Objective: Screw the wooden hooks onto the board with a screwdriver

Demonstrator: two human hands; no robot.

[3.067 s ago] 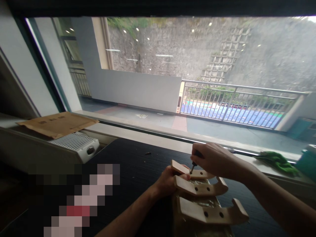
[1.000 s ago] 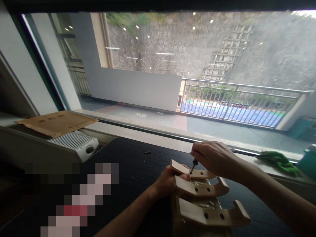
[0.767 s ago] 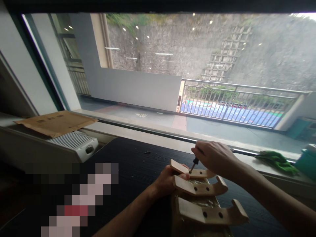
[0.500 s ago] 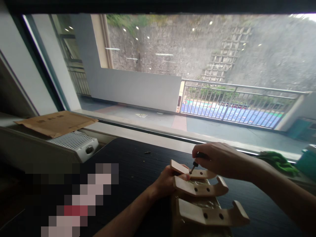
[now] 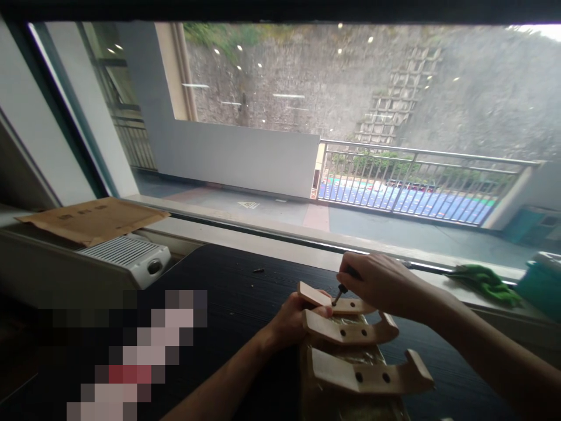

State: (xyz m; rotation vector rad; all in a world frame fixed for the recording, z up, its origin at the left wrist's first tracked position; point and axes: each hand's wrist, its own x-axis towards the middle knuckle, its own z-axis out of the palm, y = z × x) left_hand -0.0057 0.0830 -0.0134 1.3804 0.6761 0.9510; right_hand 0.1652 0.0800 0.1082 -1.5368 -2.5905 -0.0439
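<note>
Three curved wooden hooks with dark holes stand in a row on a board [image 5: 324, 404] that looks wrapped in shiny clear plastic. My left hand [image 5: 291, 316] is closed around the left end of the far hook [image 5: 313, 293], its thumb pressed on the wood. In my right hand [image 5: 379, 279] is a screwdriver [image 5: 340, 291] with a dark handle, slanted so that its tip meets the far hook's left hole. The middle hook [image 5: 326, 330] and the near hook [image 5: 331, 368] each show two dark holes. Whether a screw sits under the tip is hidden.
The dark table [image 5: 219, 286] carries a small dark bit [image 5: 258, 270]. A brown envelope [image 5: 99, 219] lies over a white slatted unit [image 5: 127, 254] at the left. Beyond the sill are a green cloth [image 5: 486, 282] and a teal container [image 5: 541, 286]. Lower left is pixelated.
The whole view has shifted slightly, so everything sits a little further left. Both hands keep their holds, and the screwdriver stays at the same hole.
</note>
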